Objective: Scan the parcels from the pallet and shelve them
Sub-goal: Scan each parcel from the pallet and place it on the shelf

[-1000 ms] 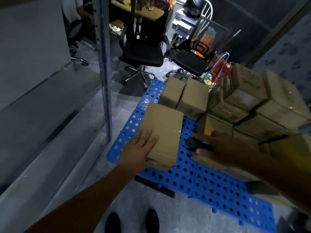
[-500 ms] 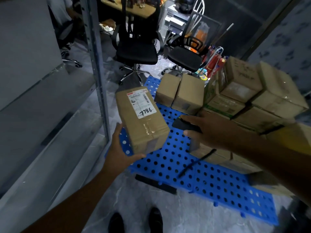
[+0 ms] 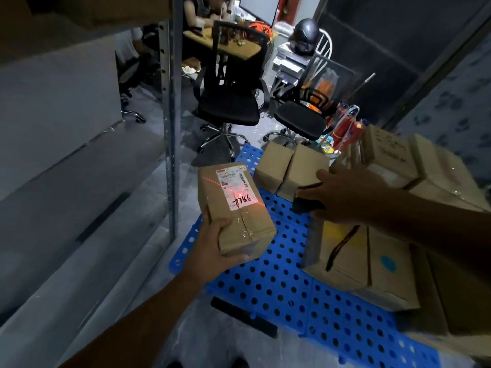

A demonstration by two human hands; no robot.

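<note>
Brown cardboard parcel [image 3: 236, 216], gripped at its near end by the left hand [image 3: 215, 245], hangs above the blue perforated pallet [image 3: 279, 288]. Keep its white label [image 3: 230, 185] steady under the red laser cross [image 3: 239, 194]; the right hand [image 3: 348, 197] apparently clasps a black scanner [image 3: 305, 202].

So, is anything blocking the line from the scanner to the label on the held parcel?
Nothing visible. The scanner in the right hand faces the parcel in the left hand across open air above the blue pallet, and its red cross lands on the label.
</note>
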